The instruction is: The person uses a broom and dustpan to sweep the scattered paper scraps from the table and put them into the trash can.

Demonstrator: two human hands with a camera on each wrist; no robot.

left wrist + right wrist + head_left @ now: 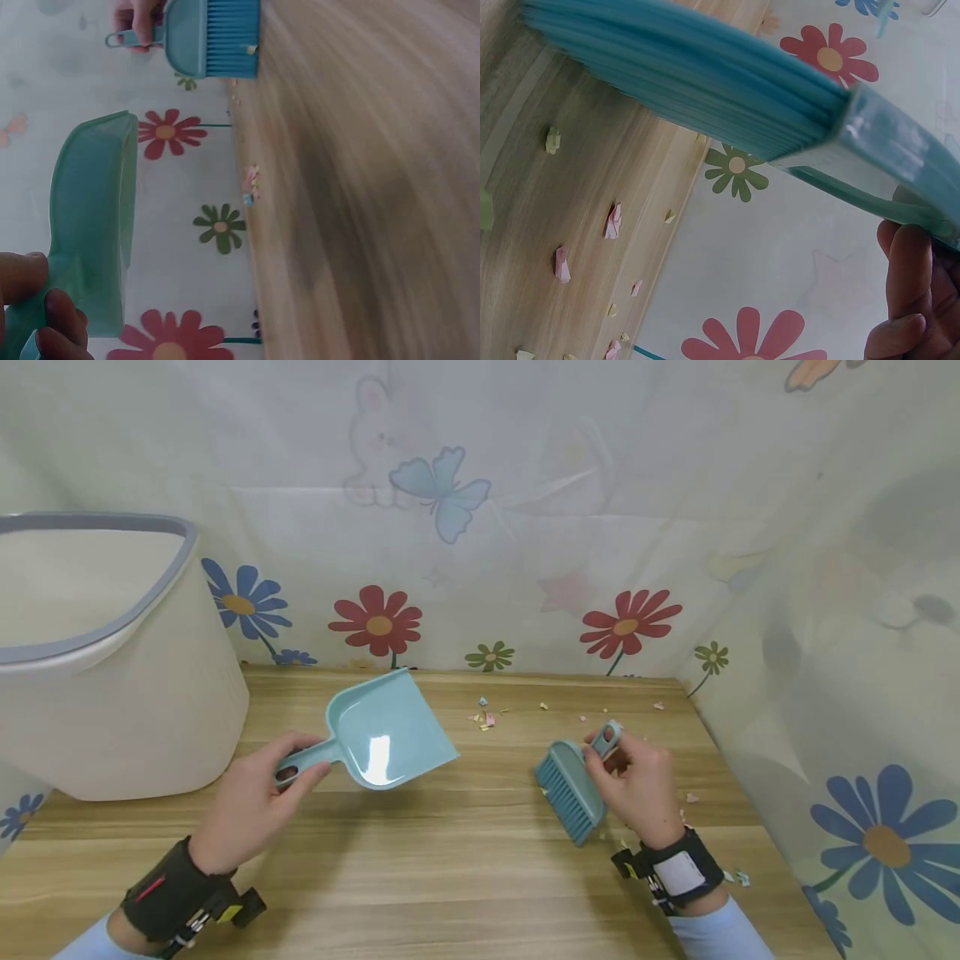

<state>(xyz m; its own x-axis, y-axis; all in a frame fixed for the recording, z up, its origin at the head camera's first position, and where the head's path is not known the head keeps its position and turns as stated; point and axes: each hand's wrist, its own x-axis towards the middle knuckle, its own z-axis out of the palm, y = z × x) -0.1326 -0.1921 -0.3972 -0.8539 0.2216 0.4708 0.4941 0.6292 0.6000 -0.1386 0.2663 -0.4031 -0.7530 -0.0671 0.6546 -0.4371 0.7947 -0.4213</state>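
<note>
My left hand (258,797) grips the handle of a light blue dustpan (382,735), held above the wooden table (465,860) with its scoop pointing to the back right. In the left wrist view the dustpan (90,225) shows edge-on with my fingers (56,322) round its handle. My right hand (637,777) holds a small blue brush (572,781) by its handle, bristles pointing down-left just over the table. The brush (214,37) shows far off in the left wrist view, and its bristles (697,82) fill the right wrist view. Paper scraps (486,718) lie at the back of the table.
A large cream bin with a grey rim (97,652) stands at the back left of the table. A flowered cloth (525,527) hangs behind and along the right side. More scraps (690,797) lie near my right wrist, others (562,262) by the wall.
</note>
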